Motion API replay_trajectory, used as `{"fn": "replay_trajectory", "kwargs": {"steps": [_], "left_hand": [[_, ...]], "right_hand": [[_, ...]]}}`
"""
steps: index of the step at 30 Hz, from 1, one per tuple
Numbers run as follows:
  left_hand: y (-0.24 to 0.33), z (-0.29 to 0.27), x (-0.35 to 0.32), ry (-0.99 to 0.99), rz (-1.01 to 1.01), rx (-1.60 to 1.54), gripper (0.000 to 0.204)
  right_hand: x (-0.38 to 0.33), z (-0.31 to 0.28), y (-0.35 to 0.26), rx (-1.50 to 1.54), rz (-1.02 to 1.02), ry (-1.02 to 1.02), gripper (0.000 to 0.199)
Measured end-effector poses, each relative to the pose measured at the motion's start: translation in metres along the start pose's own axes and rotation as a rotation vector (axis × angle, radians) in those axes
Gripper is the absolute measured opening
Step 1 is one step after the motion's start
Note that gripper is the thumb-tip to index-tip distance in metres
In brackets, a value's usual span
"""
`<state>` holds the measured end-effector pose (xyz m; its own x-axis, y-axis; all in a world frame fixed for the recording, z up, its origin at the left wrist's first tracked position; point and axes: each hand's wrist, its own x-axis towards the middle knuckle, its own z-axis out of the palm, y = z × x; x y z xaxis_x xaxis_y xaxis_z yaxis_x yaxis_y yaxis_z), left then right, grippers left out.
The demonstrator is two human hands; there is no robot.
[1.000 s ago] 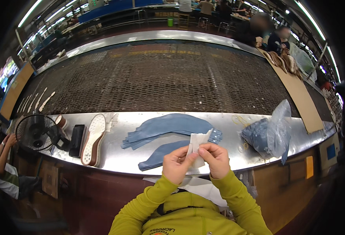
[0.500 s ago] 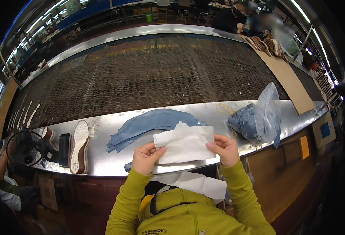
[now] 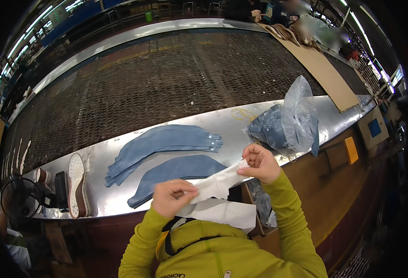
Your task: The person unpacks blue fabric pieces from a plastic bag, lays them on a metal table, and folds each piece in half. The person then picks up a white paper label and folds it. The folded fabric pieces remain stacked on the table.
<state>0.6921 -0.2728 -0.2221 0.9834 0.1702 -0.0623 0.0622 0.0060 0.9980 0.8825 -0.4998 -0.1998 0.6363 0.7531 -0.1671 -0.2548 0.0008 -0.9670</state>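
Note:
A thin white sheet (image 3: pixel 217 183), paper or cloth, I cannot tell which, stretches as a narrow folded strip between my two hands. My left hand (image 3: pixel 171 198) pinches its lower left end, and my right hand (image 3: pixel 262 164) pinches its upper right end between thumb and fingers. Just beyond the sheet, on the metal ledge, lies a curved stack of blue pieces (image 3: pixel 178 172), partly behind my left hand. A second fanned stack of curved blue pieces (image 3: pixel 160 142) lies farther off. Below my hands, a larger white sheet (image 3: pixel 227 212) rests against my lap.
On the right stands a clear plastic bag (image 3: pixel 300 121) with blue pieces in it. At left are a shoe sole (image 3: pixel 77 184), a black box (image 3: pixel 62 191) and a fan (image 3: pixel 21 197). A mesh conveyor (image 3: pixel 157 78) runs behind the metal ledge (image 3: pixel 234 132). People work at the far right.
The white sheet has gone from spread flat to a narrow, slanted strip. My right hand is now higher than my left. The view has shifted, uncovering the nearer blue stack.

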Motion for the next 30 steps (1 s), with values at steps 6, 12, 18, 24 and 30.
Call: {"fn": "replay_trajectory", "kwargs": {"steps": [6, 12, 18, 24, 30], "left_hand": [[-0.015, 0.061, 0.004, -0.204, 0.286, 0.084, 0.027], [-0.008, 0.09, 0.025, -0.397, -0.021, 0.363, 0.025], [-0.032, 0.102, 0.026, -0.139, -0.177, -0.104, 0.029], [-0.018, 0.077, 0.031, -0.065, -0.171, 0.45, 0.022], [-0.026, 0.057, 0.082, 0.058, 0.76, 0.828, 0.029]], "right_hand": [[-0.035, -0.001, -0.017, -0.197, 0.052, -0.23, 0.022], [-0.048, 0.005, -0.024, -0.437, -0.085, -0.105, 0.018], [-0.026, 0.013, -0.001, -0.047, -0.064, 0.171, 0.026], [0.003, 0.001, 0.031, -0.188, 0.028, 0.123, 0.032], [0.017, -0.002, 0.053, -0.435, 0.053, 0.066, 0.042]]}}
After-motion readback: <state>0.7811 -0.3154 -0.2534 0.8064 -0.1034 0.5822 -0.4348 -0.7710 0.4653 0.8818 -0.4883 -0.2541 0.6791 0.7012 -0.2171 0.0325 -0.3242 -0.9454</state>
